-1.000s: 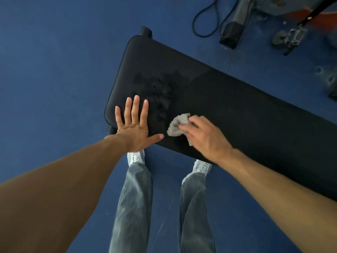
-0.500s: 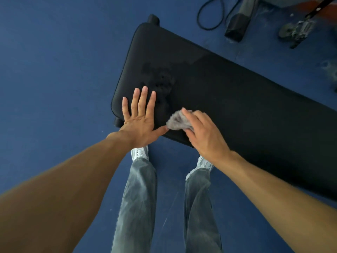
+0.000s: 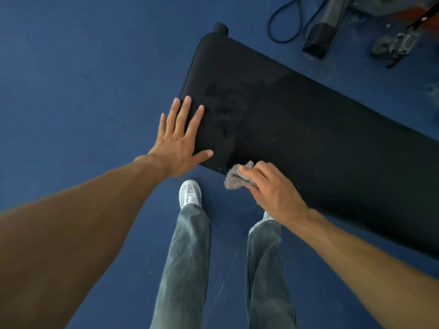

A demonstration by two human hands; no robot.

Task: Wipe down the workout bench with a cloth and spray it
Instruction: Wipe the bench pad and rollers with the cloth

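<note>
The black padded workout bench (image 3: 308, 129) runs from the upper middle to the right edge, with a damp smear near its left end. My left hand (image 3: 180, 141) lies flat with straight, spread fingers on the bench's left end, its palm partly over the edge. My right hand (image 3: 270, 188) grips a crumpled grey cloth (image 3: 236, 178) at the bench's near edge, where the cloth hangs partly off the pad. No spray bottle is in sight.
Blue floor (image 3: 83, 79) surrounds the bench. My legs in grey jeans and a white shoe (image 3: 190, 193) stand just in front of it. Behind the bench lie a black cable loop (image 3: 285, 22), a dark machine foot (image 3: 319, 40) and metal gym hardware (image 3: 394, 45).
My right hand has dragged the cloth from the pad's surface toward me to the near edge. My left hand has slid to the bench's left edge, still flat.
</note>
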